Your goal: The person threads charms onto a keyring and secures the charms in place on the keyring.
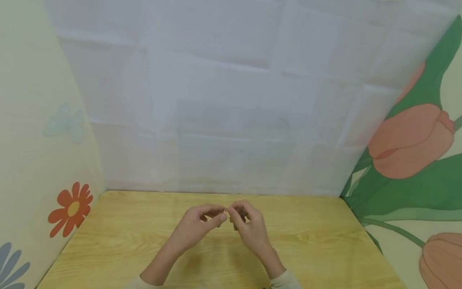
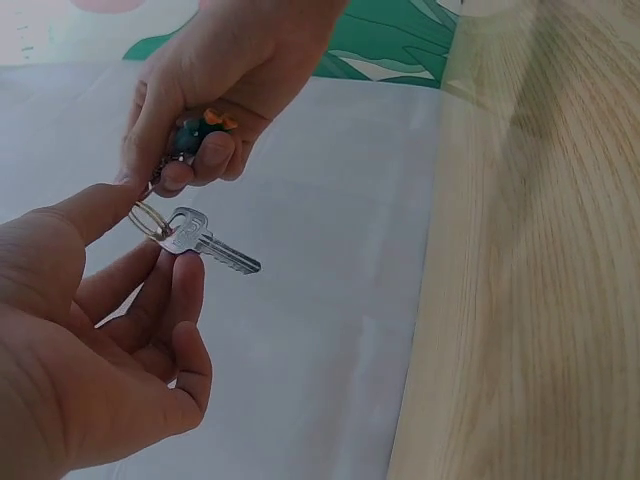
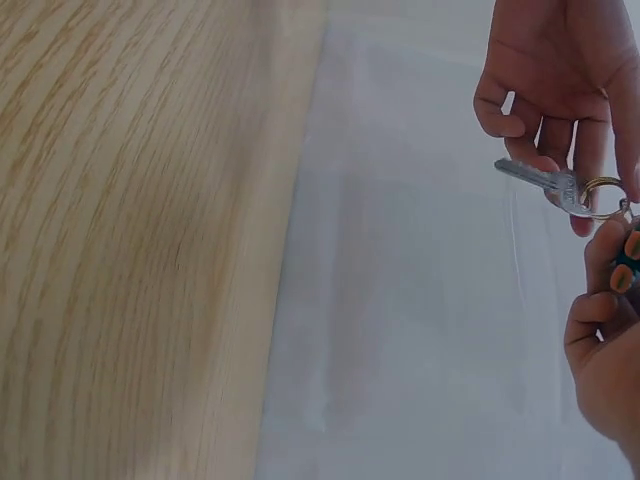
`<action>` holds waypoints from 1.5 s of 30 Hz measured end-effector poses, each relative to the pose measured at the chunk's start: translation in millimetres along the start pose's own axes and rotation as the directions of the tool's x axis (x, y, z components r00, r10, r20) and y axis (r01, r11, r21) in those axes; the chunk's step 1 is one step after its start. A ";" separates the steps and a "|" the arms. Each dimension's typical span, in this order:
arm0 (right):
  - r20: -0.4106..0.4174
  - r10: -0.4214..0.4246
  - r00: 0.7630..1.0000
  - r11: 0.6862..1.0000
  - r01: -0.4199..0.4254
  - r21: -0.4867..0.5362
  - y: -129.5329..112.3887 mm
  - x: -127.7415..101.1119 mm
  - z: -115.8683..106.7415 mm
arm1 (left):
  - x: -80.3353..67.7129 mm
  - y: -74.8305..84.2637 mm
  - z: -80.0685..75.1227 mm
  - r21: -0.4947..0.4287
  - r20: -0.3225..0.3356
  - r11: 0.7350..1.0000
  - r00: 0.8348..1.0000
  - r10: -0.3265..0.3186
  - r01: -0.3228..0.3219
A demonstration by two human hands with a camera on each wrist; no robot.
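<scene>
Over the table both hands meet at a silver key (image 2: 190, 232) that hangs on a split key ring (image 2: 150, 218). My left hand (image 1: 198, 222) pinches the ring between thumb and fingers, the key's head lying against its fingertips. The key's toothed blade (image 2: 235, 257) points away from the palm. From the ring a short chain runs to a small dark teal and orange charm (image 2: 202, 130). My right hand (image 1: 250, 224) grips this charm, its curled fingers hiding part of it. In the right wrist view the charm (image 3: 627, 265) is cut by the frame's edge.
Below the hands is a wood-grain table (image 1: 306, 241). A creased white sheet (image 1: 223, 120) stands behind it. Side panels rise left and right, one with a red flower (image 1: 73, 208), the other with large pink tulips (image 1: 411, 140).
</scene>
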State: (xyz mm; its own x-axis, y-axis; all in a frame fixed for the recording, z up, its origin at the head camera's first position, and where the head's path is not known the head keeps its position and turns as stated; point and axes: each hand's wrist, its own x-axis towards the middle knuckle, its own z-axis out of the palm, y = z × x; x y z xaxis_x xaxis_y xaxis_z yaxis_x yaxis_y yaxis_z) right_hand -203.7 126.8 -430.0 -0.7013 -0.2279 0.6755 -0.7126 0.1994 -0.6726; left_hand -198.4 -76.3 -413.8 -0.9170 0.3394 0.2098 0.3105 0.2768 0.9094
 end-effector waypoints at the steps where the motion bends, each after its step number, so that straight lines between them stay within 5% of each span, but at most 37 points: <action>1: -0.002 -0.006 1.000 1.000 0.006 0.000 0.6 -0.2 -0.8 | 0.4 0.6 0.1 0.001 -0.010 1.000 1.000 0.004 -0.004; 13: -0.017 0.051 0.999 0.999 -0.051 -0.003 -1.8 0.5 -4.1 | -0.7 2.3 2.4 0.008 -0.050 0.998 0.996 0.069 -0.069; 21: -0.025 0.065 0.998 0.998 -0.064 0.027 -27.9 8.4 -6.4 | -0.9 2.1 4.3 0.038 -0.048 0.990 0.990 0.136 -0.134; 38: -0.068 0.078 0.995 0.996 -0.081 -0.040 -32.8 8.3 -15.1 | 0.9 -4.5 14.9 0.082 -0.025 0.994 0.997 0.079 -0.077; 45: -0.037 0.038 0.999 0.999 -0.039 -0.020 -4.5 2.2 -12.5 | 0.0 -4.2 15.0 0.075 -0.027 0.994 0.997 0.077 -0.075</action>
State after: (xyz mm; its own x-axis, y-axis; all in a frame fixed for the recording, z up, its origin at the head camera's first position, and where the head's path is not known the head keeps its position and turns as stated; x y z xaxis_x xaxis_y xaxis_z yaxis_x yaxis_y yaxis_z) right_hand -202.3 137.3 -421.7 -0.7283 -0.1851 0.6598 -0.6849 0.2267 -0.6925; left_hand -195.9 -63.9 -423.1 -0.8967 0.3357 0.2886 0.3961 0.3169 0.8618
